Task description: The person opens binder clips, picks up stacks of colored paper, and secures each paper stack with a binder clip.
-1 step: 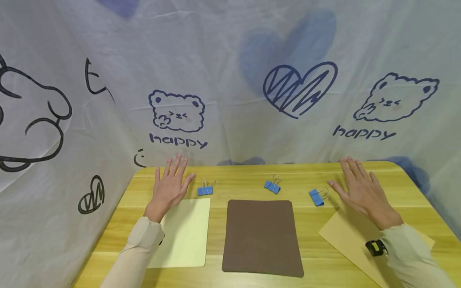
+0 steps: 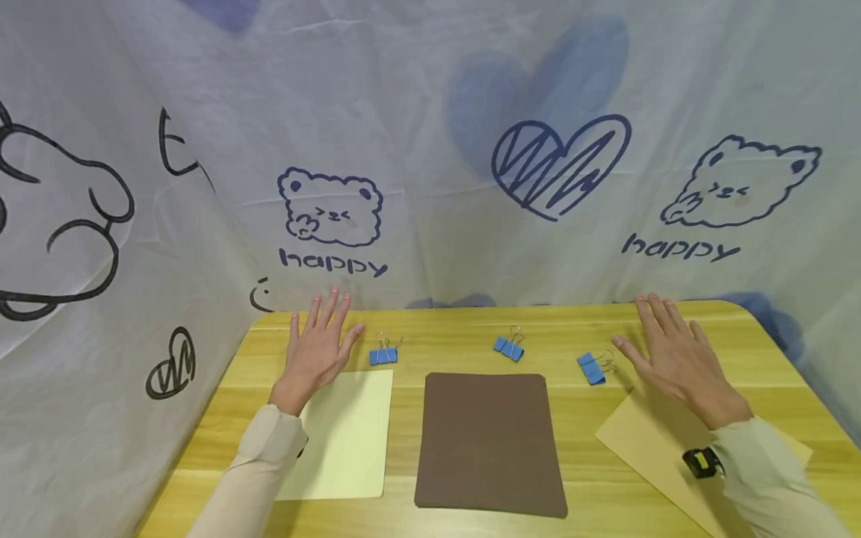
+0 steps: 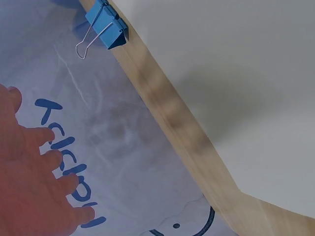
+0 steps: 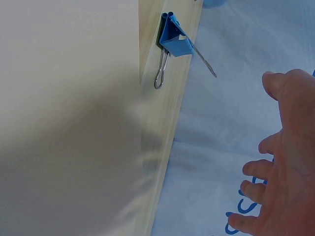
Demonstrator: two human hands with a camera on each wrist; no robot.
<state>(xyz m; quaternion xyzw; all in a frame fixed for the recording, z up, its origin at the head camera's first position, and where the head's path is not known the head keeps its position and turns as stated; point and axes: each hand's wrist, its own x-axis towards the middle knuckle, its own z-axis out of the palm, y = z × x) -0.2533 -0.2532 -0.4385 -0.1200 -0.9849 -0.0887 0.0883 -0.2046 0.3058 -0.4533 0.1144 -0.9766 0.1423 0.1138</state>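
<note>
My left hand [image 2: 316, 355] is held out with its fingers straight and apart, above the far part of a pale yellow sheet [image 2: 350, 441]. Just right of its thumb lies a blue binder clip [image 2: 383, 356], which also shows in the left wrist view. My right hand [image 2: 679, 366] is likewise spread and holds nothing, over a tan sheet [image 2: 646, 433] turned at an angle. A second blue binder clip [image 2: 592, 369] lies left of that thumb. Between the hands are a third binder clip [image 2: 509, 348] and a dark brown stack of sheets [image 2: 489, 444].
The wood-grain table [image 2: 403, 478] carries the paper and clips. A white cloth [image 2: 417, 149] with drawn hearts and bears hangs right behind the table's far edge and along its left side. A dark watch-like device [image 2: 701, 463] sits at the right wrist.
</note>
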